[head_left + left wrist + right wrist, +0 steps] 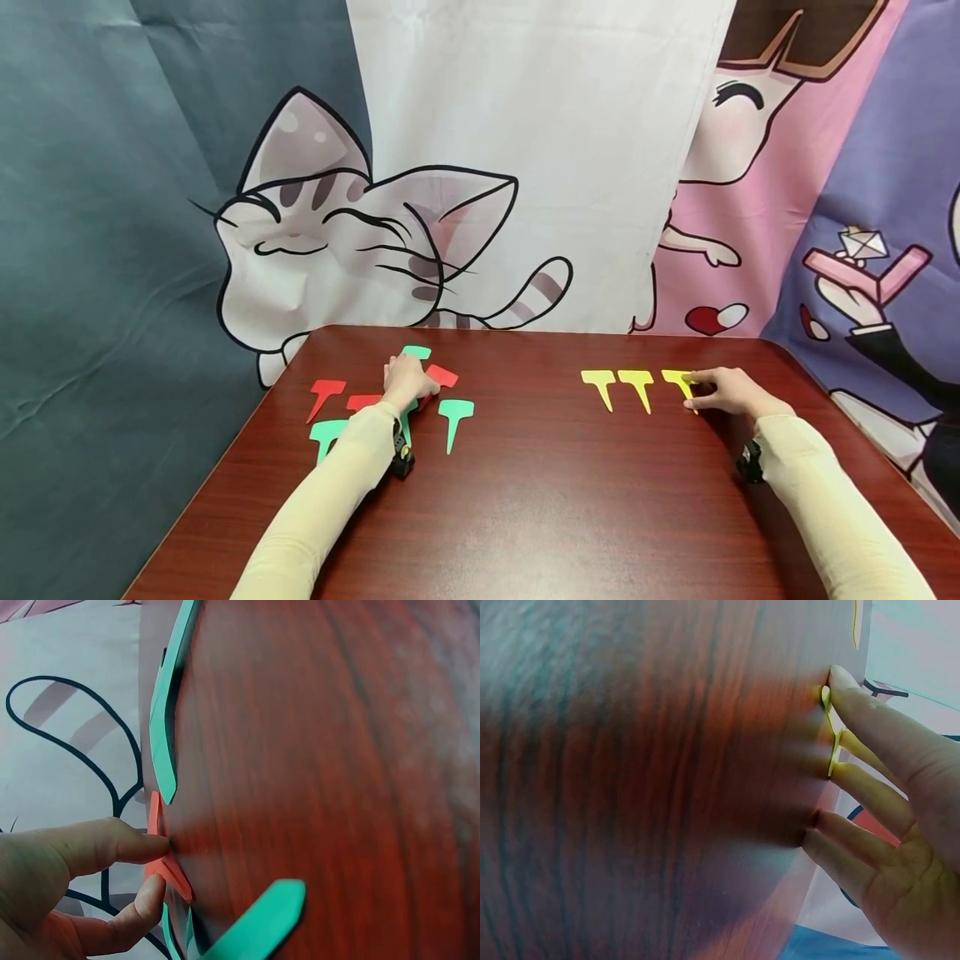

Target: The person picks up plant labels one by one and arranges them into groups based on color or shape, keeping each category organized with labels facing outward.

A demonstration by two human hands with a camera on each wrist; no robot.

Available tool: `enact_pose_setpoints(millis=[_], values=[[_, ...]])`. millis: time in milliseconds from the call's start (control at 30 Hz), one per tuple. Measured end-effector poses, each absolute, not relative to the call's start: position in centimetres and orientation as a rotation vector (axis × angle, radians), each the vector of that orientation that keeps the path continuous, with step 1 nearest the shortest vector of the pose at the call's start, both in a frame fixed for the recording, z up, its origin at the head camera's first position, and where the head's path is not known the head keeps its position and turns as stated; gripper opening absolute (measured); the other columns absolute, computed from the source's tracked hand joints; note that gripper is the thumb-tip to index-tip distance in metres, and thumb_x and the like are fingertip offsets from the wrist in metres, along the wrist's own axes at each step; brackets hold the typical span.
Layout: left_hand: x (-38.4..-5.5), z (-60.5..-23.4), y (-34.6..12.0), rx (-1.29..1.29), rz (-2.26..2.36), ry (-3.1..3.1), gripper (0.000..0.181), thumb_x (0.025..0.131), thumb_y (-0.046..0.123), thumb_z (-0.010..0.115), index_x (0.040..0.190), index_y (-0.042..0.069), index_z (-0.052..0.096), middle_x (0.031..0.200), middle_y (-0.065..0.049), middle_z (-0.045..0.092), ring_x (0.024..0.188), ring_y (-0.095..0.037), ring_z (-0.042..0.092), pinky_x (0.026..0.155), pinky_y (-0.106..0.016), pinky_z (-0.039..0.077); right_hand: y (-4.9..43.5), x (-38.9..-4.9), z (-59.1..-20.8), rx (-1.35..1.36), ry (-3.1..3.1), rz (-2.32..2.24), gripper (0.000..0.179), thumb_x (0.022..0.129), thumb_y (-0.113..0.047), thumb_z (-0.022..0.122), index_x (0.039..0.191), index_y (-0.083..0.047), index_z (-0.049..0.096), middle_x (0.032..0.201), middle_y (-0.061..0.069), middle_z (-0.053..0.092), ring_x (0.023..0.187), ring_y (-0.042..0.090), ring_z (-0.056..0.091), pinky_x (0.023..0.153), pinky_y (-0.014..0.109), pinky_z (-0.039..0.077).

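Note:
My left hand is at the table's back left, among T-shaped plant labels. Its thumb and a finger pinch a red plant label. Around it lie a green plant label to the right, another green one behind, and a green one in front left. Part of a further green label shows below the hand. My right hand has thumb and fingers on both sides of a yellow plant label, pinching it at the tabletop. Two yellow labels lie in a row to its left.
A red label lies at the far left, and another red one is partly behind the left forearm. The brown wooden table ends at a printed cloth backdrop. Wrist cameras sit on both forearms.

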State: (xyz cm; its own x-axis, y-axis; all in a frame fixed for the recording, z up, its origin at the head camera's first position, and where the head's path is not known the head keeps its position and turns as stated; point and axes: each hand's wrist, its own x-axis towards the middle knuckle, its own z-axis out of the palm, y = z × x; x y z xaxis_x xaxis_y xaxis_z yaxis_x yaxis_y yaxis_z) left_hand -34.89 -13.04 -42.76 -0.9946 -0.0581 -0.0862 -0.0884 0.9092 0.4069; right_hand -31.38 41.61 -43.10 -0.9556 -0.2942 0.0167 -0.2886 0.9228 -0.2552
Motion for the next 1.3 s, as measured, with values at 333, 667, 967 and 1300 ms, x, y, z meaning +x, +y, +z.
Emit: enact_pose_setpoints(millis=[333, 667, 967, 1300], values=[[-34.78, -42.47, -13.18, -0.103, 0.67, 2.99, 0.026, 0.073, 0.024, 0.073, 0.071, 0.002, 0.06, 0.122, -0.021, 0.054, 0.126, -0.04, 0.038, 0.115, -0.054, 0.019, 41.56, -31.49, -43.04, -0.45, 3.042, -0.408, 0.068, 0.075, -0.043, 0.076, 0.122, 0.003, 0.06, 0.111, 0.031, 0.063, 0.096, 0.04, 0.058, 0.085, 0.058, 0.047], [-34.78, -42.41, -13.11, -0.06, 0.678, 3.019, 0.03, 0.074, 0.025, 0.075, 0.063, 0.004, 0.057, 0.087, -0.014, 0.06, 0.104, -0.035, 0.051, 0.108, -0.051, 0.032, 41.53, -31.63, -43.09, -0.46, 3.053, -0.404, 0.068, 0.074, -0.042, 0.077, 0.122, 0.004, 0.061, 0.106, 0.029, 0.064, 0.09, 0.036, 0.058, 0.084, 0.058, 0.047], [-35.23, -42.57, -12.94, -0.066, 0.669, 3.046, 0.036, 0.075, 0.025, 0.077, 0.053, 0.008, 0.054, 0.055, -0.003, 0.052, 0.074, -0.028, 0.058, 0.092, -0.043, 0.044, 41.53, -31.63, -43.19, -0.487, 3.077, -0.407, 0.065, 0.073, -0.041, 0.078, 0.119, 0.002, 0.063, 0.105, 0.028, 0.065, 0.091, 0.037, 0.06, 0.084, 0.058, 0.047], [-35.09, -41.91, -12.89, -0.088, 0.642, 3.037, 0.033, 0.074, 0.026, 0.081, 0.058, 0.005, 0.061, 0.129, -0.021, 0.053, 0.138, -0.045, 0.027, 0.116, -0.053, 0.018, 41.67, -31.68, -43.3, -0.502, 3.089, -0.403, 0.065, 0.073, -0.043, 0.078, 0.118, 0.001, 0.064, 0.107, 0.028, 0.065, 0.095, 0.04, 0.06, 0.085, 0.058, 0.047]])
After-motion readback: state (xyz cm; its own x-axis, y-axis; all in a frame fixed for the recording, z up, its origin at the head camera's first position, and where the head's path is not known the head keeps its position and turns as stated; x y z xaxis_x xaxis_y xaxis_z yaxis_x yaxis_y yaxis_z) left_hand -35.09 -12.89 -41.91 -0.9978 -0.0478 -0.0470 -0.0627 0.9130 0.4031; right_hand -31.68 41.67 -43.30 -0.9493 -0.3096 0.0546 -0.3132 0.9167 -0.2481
